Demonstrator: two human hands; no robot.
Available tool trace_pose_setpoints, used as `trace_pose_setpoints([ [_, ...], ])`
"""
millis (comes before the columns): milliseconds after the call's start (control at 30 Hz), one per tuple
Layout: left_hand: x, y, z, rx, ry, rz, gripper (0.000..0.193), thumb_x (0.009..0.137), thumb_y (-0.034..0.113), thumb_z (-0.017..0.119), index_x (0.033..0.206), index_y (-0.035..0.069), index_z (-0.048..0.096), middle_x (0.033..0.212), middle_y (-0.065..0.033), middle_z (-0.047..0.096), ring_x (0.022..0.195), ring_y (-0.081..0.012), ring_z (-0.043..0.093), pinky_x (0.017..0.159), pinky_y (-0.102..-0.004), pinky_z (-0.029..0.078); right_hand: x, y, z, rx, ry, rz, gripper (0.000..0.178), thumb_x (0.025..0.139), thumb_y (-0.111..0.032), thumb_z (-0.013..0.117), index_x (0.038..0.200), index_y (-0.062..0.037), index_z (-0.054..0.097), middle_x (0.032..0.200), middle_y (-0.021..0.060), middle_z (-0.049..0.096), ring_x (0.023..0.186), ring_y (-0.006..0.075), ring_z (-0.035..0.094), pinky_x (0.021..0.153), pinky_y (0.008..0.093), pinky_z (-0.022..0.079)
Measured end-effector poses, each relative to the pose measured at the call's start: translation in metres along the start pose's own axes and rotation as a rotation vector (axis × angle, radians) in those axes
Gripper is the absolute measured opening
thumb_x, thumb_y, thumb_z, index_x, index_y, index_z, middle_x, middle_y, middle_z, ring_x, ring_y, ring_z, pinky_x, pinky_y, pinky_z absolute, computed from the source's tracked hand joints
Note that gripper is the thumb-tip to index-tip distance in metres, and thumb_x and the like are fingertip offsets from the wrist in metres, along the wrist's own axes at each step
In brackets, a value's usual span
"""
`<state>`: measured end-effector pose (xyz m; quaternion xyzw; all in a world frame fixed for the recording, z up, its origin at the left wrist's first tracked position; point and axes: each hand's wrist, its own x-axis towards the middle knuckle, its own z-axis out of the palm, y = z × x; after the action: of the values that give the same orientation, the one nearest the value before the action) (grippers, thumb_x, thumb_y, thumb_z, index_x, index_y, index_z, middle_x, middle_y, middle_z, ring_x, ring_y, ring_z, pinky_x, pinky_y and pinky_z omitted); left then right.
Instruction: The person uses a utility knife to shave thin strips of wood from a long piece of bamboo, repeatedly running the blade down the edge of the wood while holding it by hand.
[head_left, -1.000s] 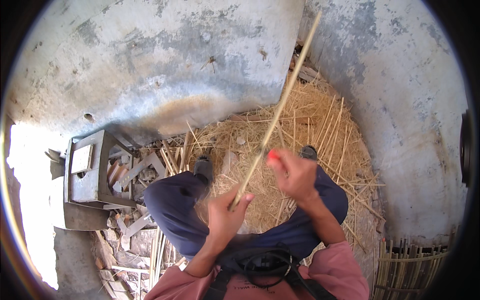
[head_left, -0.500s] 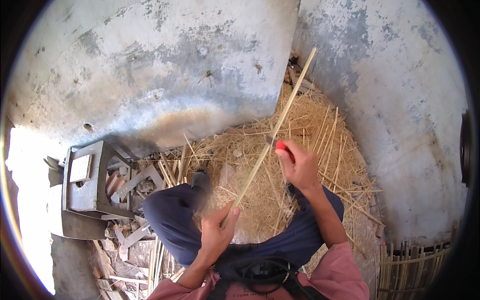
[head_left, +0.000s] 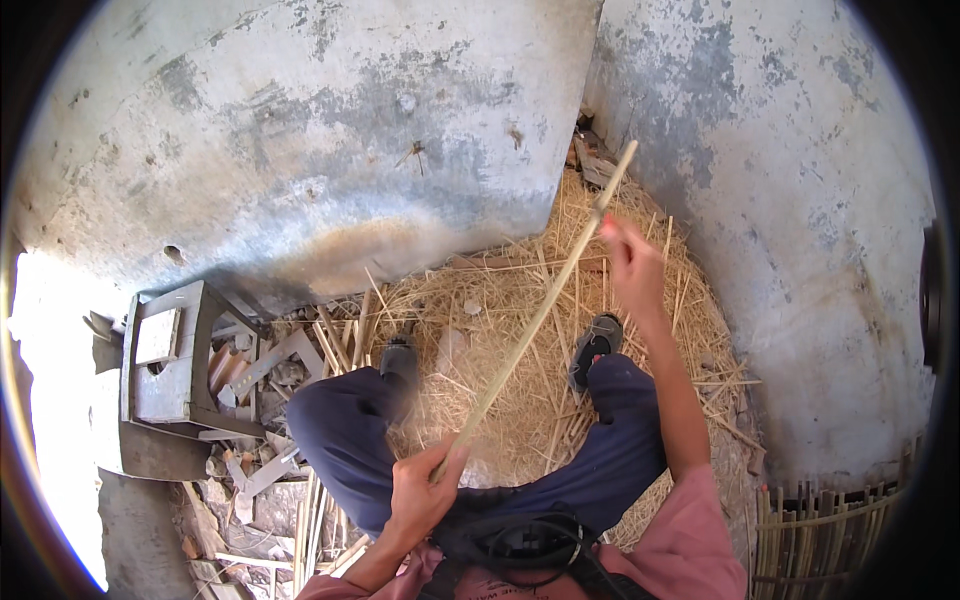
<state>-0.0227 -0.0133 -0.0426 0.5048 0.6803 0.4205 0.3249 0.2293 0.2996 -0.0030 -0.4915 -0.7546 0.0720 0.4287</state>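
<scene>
A long, pale bamboo strip (head_left: 535, 325) slants up and away to the right across my lap. Its near end is gripped in my left hand (head_left: 423, 488), fingers wrapped round it. Close to the strip's far end, my right hand (head_left: 637, 265) is closed on a knife (head_left: 606, 226) with a red handle. The dark blade lies against the strip and is smeared by motion; most of the handle is hidden in my fingers.
Shavings (head_left: 470, 350) and loose strips cover the floor round my shoes. At left stands a worn wooden stool (head_left: 185, 400) on its side, with scrap wood beside it. Peeling walls (head_left: 400, 130) rise ahead and right. A slatted bamboo basket (head_left: 830, 540) is at lower right.
My right hand and the knife have slid away from me along the strip toward its far end. The strip has dipped slightly, and my left hand has shifted a little down and left.
</scene>
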Motion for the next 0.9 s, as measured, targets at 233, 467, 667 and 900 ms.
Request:
trace_pose_setpoints([
  [233, -0.012, -0.014, -0.014, 0.013, 0.070, 0.039, 0.029, 0.098, 0.017, 0.075, 0.121, -0.001, 0.076, 0.077, -0.0180, 0.070, 0.062, -0.0204, 0.066, 0.062, -0.0334, 0.051, 0.047, 0.065, -0.027, 0.102, -0.057, 0.238, 0.052, 0.108, -0.053, 0.054, 0.115, -0.0052, 0.073, 0.082, 0.0020, 0.065, 0.073, 0.0123, 0.056, 0.066, 0.0307, 0.045],
  [467, 0.014, -0.023, -0.014, 0.008, 0.127, 0.061, 0.034, 0.102, 0.016, 0.070, 0.127, -0.006, 0.071, 0.078, -0.0070, 0.070, 0.069, -0.0077, 0.057, 0.064, -0.0280, 0.048, -0.008, 0.034, 0.012, 0.280, -0.739, 0.357, 0.045, 0.104, -0.049, 0.065, 0.110, -0.0043, 0.068, 0.077, -0.0005, 0.055, 0.068, 0.0093, 0.048, 0.062, 0.0265, 0.040],
  [667, 0.028, -0.017, -0.003, -0.059, 0.200, 0.033, 0.035, 0.096, 0.016, 0.076, 0.125, -0.004, 0.072, 0.083, -0.0187, 0.070, 0.068, -0.0220, 0.063, 0.069, -0.0338, 0.051, -0.036, -0.004, 0.004, 0.379, -0.534, 0.141, 0.035, 0.102, -0.032, 0.071, 0.112, 0.0002, 0.065, 0.089, 0.0033, 0.065, 0.079, 0.0144, 0.058, 0.073, 0.0316, 0.047],
  [900, 0.044, 0.007, 0.004, -0.025, 0.060, 0.154, 0.049, 0.097, 0.009, 0.076, 0.142, -0.005, 0.063, 0.106, -0.0123, 0.075, 0.094, -0.0101, 0.067, 0.083, -0.0283, 0.055, -0.066, -0.042, -0.007, 0.757, -0.416, 0.108, 0.026, 0.101, -0.023, 0.071, 0.113, -0.0004, 0.066, 0.086, 0.0012, 0.063, 0.073, 0.0090, 0.055, 0.068, 0.0267, 0.045],
])
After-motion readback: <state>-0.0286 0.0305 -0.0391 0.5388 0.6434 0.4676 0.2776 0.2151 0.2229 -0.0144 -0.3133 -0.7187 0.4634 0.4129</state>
